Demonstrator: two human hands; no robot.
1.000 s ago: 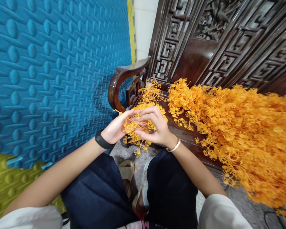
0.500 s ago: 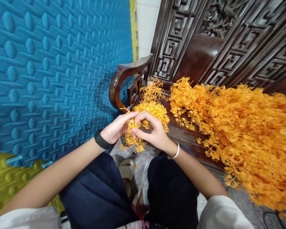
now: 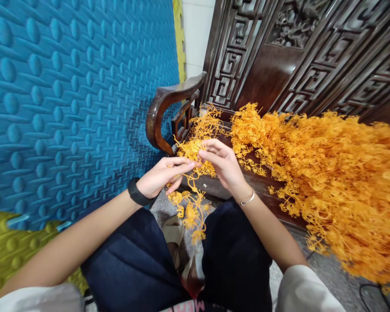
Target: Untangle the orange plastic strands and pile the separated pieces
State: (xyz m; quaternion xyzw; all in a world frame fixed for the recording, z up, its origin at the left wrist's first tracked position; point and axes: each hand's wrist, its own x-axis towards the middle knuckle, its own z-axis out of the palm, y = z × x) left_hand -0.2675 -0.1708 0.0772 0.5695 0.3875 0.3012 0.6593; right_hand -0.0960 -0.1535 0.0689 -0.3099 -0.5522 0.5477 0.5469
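Sprig [image 3: 190, 203] now pulled apart, dangling from left hand [image 3: 162, 175] fingers pinching it, right hand [image 3: 222, 167] pinching its upper end; small sorted heap [image 3: 204, 128] left of big orange pile [image 3: 328, 173], most left.

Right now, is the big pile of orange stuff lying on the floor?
No, the big orange pile rests on the dark wooden bench, while both hands pull at a small orange sprig.

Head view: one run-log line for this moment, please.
left hand: pinches orange sprig | right hand: pinches same sprig | orange pile: on wooden bench
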